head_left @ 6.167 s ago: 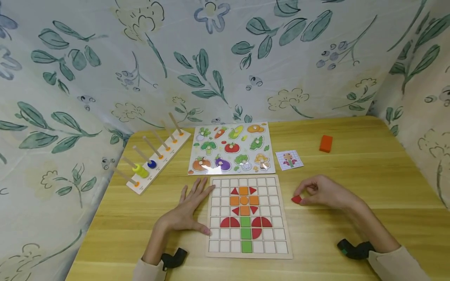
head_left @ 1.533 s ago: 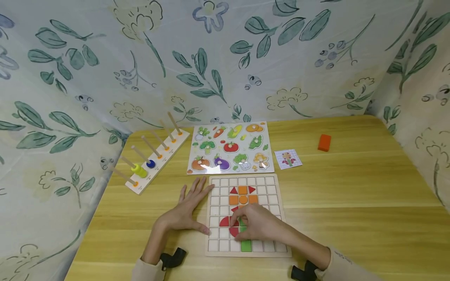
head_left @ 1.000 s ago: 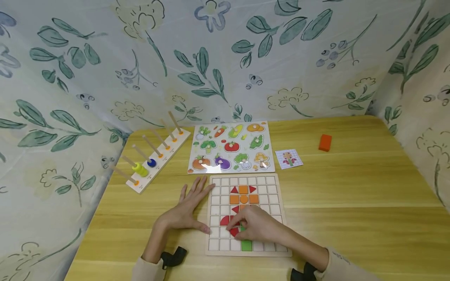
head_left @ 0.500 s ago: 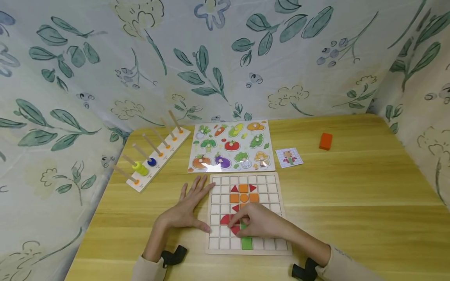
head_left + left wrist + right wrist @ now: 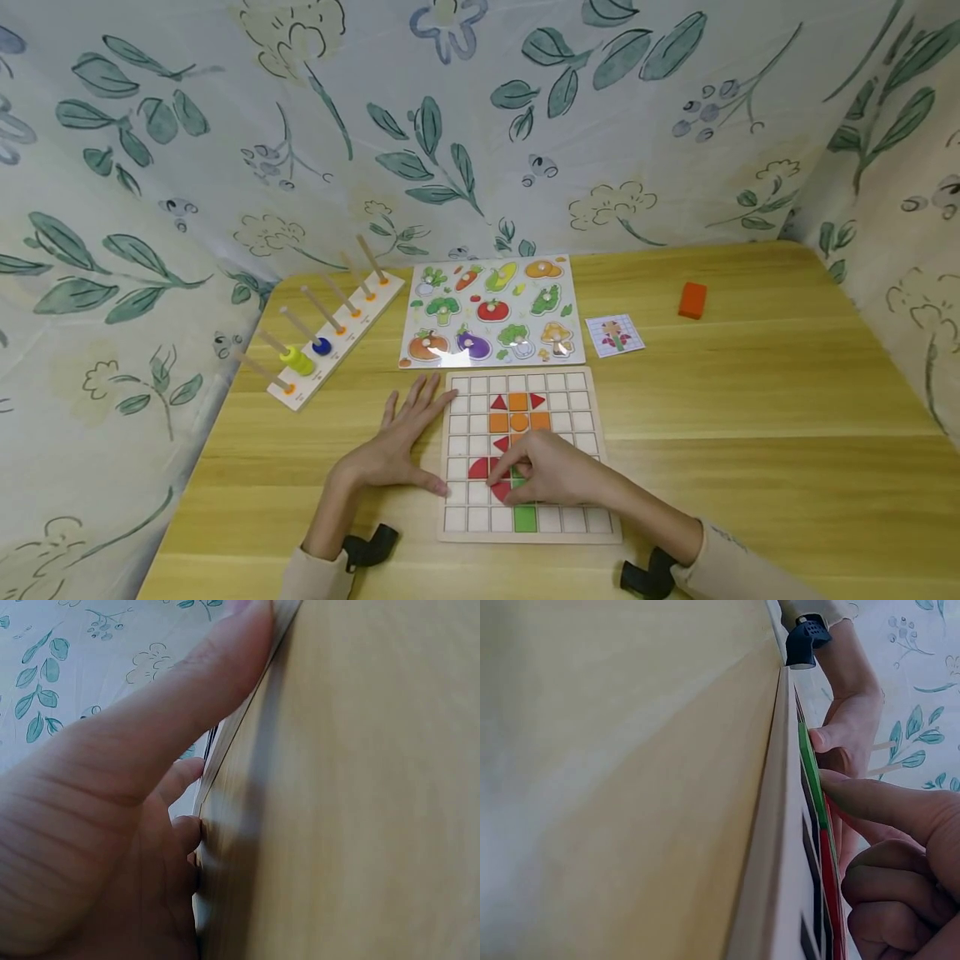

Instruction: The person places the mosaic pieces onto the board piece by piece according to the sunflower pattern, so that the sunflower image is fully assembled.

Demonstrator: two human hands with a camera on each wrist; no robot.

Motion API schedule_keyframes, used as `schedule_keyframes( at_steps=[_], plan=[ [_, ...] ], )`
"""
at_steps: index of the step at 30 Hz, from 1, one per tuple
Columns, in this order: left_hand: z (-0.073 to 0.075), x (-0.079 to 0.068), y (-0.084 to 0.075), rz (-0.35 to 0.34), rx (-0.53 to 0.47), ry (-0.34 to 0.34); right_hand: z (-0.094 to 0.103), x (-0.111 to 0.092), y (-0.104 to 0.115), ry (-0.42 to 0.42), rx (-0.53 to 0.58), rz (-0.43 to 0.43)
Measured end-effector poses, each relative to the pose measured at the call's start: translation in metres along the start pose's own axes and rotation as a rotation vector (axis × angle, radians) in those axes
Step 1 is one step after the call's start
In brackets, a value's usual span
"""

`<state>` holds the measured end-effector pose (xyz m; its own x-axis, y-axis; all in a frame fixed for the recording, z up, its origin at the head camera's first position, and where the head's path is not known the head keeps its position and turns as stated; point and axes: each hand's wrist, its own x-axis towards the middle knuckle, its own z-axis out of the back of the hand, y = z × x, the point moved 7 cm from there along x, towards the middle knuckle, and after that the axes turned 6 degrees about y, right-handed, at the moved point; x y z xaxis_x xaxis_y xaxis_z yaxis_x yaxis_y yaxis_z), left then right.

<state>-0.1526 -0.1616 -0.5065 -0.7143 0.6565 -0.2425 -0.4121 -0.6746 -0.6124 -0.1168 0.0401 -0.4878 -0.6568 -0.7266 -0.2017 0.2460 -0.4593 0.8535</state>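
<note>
A wooden grid board (image 5: 480, 537) lies flat, bearing orange, green and red pieces in a flower-like pattern. My left hand (image 5: 390, 454) rests spread on the table, thumb and index fingertip at the board's left edge. In the left wrist view, the thumb (image 5: 217, 667) touches that edge. Over the board's lower middle, my right hand (image 5: 551, 471) pinches a red quarter-circle piece (image 5: 500, 493) between thumb and index finger, in the cell left of the green column. Another red quarter-circle (image 5: 477, 469) sits up and left of it. The right hand hides the pieces right of the column.
Behind the board is a vegetable puzzle (image 5: 491, 312). A small pattern card (image 5: 615, 336) lies to its right, and an orange block (image 5: 693, 301) farther right. A peg stand (image 5: 337, 342) with yellow and blue rings stands at the left.
My right hand has carried the red quarter-circle from the table right of the board into a cell left of the green column, turning it slightly there. My left hand has stayed put.
</note>
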Motion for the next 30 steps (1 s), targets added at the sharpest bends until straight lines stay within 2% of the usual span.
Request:
schedule_keyframes(
  at_steps=[16, 21, 25, 30],
  plan=[
    [0.0, -0.002, 0.001, 0.006, -0.008, -0.002, -0.002, 0.003, -0.002, -0.033, -0.004, -0.014],
    [0.0, -0.003, 0.0, 0.008, -0.004, -0.002, 0.001, 0.0, -0.004, -0.01, 0.06, -0.026],
    [0.0, -0.003, -0.001, 0.002, -0.007, -0.003, 0.016, -0.003, -0.005, -0.022, 0.134, -0.026],
    [0.001, -0.002, -0.003, -0.012, -0.014, -0.006, 0.055, -0.015, -0.008, -0.115, 0.184, -0.037]
  ],
)
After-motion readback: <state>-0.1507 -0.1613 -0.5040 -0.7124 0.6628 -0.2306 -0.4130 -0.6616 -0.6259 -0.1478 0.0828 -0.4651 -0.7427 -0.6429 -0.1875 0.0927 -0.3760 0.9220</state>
